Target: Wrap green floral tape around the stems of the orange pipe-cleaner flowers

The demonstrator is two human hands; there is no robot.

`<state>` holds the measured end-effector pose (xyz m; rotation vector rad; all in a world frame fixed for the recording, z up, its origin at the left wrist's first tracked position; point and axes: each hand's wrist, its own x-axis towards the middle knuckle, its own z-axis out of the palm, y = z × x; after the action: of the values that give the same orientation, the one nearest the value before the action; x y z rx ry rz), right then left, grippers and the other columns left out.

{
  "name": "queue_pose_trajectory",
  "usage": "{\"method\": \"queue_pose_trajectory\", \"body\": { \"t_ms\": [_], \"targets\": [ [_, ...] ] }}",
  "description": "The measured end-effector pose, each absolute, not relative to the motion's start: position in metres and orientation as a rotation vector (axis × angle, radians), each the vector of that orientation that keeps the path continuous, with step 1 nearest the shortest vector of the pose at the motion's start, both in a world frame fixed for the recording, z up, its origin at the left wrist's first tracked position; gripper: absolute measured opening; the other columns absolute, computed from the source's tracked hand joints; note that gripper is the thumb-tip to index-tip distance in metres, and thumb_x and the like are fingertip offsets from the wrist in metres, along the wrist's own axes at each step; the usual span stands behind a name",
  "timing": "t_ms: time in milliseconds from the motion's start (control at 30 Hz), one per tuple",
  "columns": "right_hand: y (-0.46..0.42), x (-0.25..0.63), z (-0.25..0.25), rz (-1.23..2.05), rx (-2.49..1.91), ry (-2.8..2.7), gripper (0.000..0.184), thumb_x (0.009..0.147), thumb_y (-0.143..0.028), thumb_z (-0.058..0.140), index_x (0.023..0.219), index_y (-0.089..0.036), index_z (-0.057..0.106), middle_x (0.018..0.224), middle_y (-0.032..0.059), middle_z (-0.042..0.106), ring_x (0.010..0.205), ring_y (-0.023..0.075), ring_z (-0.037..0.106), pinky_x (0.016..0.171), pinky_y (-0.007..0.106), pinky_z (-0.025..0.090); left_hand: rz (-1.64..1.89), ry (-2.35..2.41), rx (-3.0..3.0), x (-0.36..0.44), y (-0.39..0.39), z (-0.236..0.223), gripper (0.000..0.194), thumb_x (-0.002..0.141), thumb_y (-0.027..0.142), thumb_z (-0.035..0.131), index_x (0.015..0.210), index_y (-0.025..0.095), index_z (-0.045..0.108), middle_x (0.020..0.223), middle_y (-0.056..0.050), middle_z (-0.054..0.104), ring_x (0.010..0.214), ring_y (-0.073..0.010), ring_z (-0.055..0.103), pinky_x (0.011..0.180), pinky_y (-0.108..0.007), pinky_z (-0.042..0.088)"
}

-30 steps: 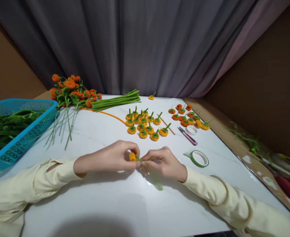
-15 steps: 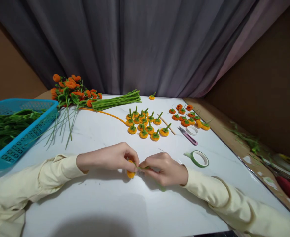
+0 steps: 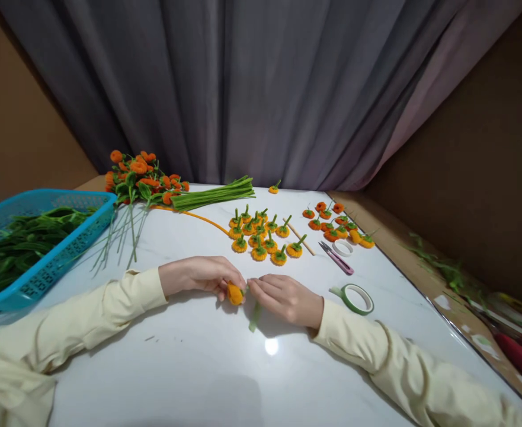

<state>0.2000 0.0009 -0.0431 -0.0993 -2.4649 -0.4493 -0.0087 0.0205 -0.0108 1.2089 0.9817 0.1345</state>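
Between the fingers of my left hand is a yellow-orange chenille flower head, its green base facing right. My right hand pinches at that green base, fingertips close together. A short strip of green floral tape hangs down below the right fingertips. Beyond the hands stand several yellow flower heads with green stubs pointing up. To the right of my right hand lies a roll of green floral tape with its end loose.
A blue basket of green leaves stands left. Behind it lie orange flowers and green stems. Pink-handled snips, a white tape ring, a thin stick and orange flower heads sit at the right.
The flower head has turned and shows more between my left fingers. My right hand has shifted slightly, with its fingertips now higher, and the hanging tape strip has come into view.
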Motion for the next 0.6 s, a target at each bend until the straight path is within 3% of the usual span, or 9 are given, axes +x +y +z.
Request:
{"method": "queue_pose_trajectory", "body": {
  "t_ms": [133,233,367,433,600],
  "targets": [
    [0.007,0.196,-0.046,0.026,-0.401,-2.424,0.026,0.095,-0.012,0.036,0.091,-0.008,0.062,0.064,0.0072,0.064,0.055,0.0126,0.057,0.051,0.022,0.047,0.257,1.082,1.984,-0.007,0.013,0.003,0.015,0.071,0.028,0.061,0.08,0.016,0.063,0.076,-0.002,0.063,0.07,-0.0168,0.055,0.065,-0.027,0.041],
    [0.006,0.194,-0.042,0.501,-0.637,-2.317,0.023,0.092,-0.019,0.047,0.081,-0.011,0.066,0.06,0.0032,0.065,0.05,0.0096,0.056,0.05,0.018,0.046,0.334,1.144,2.635,0.0,-0.003,0.011,0.008,0.079,0.02,0.053,0.078,0.016,0.06,0.085,-0.007,0.063,0.092,-0.0257,0.055,0.081,-0.036,0.039],
    [0.007,0.194,-0.034,0.99,-0.773,-2.243,0.021,0.089,-0.02,0.051,0.08,-0.011,0.067,0.065,0.0036,0.07,0.056,0.0112,0.064,0.055,0.019,0.05,0.305,1.089,2.85,0.008,-0.016,0.015,0.019,0.082,0.007,0.043,0.074,0.014,0.059,0.08,-0.011,0.064,0.109,-0.0298,0.051,0.088,-0.041,0.037],
    [0.009,0.196,-0.033,0.933,-0.744,-2.313,0.018,0.089,-0.02,0.051,0.085,-0.012,0.067,0.067,0.0038,0.071,0.058,0.0115,0.064,0.057,0.019,0.05,0.312,1.077,2.776,0.008,-0.014,0.014,0.02,0.079,0.005,0.046,0.07,0.015,0.06,0.078,-0.01,0.065,0.112,-0.0286,0.05,0.09,-0.04,0.037],
    [0.007,0.197,-0.037,0.259,-0.571,-2.626,0.015,0.092,-0.015,0.046,0.09,-0.013,0.061,0.066,0.0033,0.064,0.056,0.0123,0.057,0.053,0.021,0.044,0.285,1.038,2.312,-0.003,0.011,0.009,0.011,0.071,0.014,0.061,0.064,0.018,0.068,0.085,-0.007,0.068,0.117,-0.0288,0.047,0.093,-0.035,0.037]
  ]
}}
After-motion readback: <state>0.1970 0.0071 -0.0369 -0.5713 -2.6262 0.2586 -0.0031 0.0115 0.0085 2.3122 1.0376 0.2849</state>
